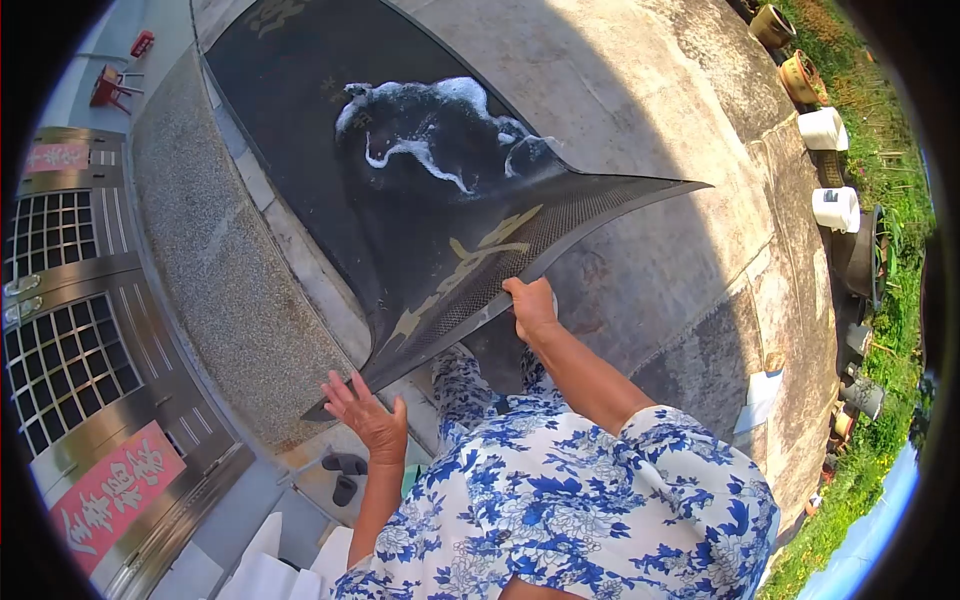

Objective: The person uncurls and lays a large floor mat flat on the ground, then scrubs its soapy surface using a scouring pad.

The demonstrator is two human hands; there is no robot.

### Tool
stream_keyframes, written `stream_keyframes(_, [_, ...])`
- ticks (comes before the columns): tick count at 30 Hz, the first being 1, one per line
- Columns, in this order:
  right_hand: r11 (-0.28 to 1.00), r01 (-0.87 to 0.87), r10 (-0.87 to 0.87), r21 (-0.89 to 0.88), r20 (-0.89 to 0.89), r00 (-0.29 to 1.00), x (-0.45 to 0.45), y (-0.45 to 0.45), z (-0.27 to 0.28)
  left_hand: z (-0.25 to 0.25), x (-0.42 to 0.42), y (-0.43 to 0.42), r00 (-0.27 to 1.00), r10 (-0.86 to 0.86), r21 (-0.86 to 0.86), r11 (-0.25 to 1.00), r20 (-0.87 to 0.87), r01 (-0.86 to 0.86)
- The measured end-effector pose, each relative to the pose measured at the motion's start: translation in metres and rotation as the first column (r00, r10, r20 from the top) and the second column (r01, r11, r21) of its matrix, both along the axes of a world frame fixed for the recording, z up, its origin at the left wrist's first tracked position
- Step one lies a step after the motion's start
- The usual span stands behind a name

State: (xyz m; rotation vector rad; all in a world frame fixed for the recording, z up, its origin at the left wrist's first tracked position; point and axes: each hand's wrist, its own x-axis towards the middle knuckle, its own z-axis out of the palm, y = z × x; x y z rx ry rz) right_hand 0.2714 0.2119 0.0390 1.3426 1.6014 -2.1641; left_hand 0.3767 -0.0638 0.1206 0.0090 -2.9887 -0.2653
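Head view, daylight outdoors: direct sun strikes the right side of the concrete ground point(720, 110) and the grass point(860, 490), whose upper stretch appears brightly lit, while a shadow with a curved edge covers the ground nearer the centre. White highlights appear on the suds point(430, 100) and the white buckets point(822, 128). Wide-angle distortion bows the door point(75, 330) at left; black vignetting rounds the corners, and the central area is reasonably sharp.

Outdoor concrete yard of a home, gridded metal doors point(72, 362), potted plants, grass point(868, 480)
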Motion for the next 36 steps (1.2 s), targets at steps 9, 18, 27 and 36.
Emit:
stream_keyframes(9, [0.988, -0.152, 0.15, -0.029, -0.041, 0.988, -0.016, -0.002, 0.031, -0.025, -0.05, 0.137, 0.953, -0.087, 0.204, 0.979, 0.289, 0.028])
stream_keyframes(18, [0.876, -0.08, 0.159, -0.476, 0.127, 0.979, -0.019, 0.057, 0.041, -0.028, -0.069, 0.108, 0.911, -0.17, 0.307, 0.95, 0.376, 0.051])
stream_keyframes(27, [0.614, 0.683, -0.677, -0.396, 0.181, 0.714, 0.011, 0.248, -0.022, -0.003, -0.098, 0.114, 0.839, -0.361, 0.252, 0.927, 0.407, 0.277])
stream_keyframes(36, [0.796, 0.577, -0.535, -0.184, 0.234, 0.812, 0.007, 0.336, -0.04, 0.029, -0.118, 0.104, 0.856, -0.321, 0.242, 0.94, 0.404, 0.239])
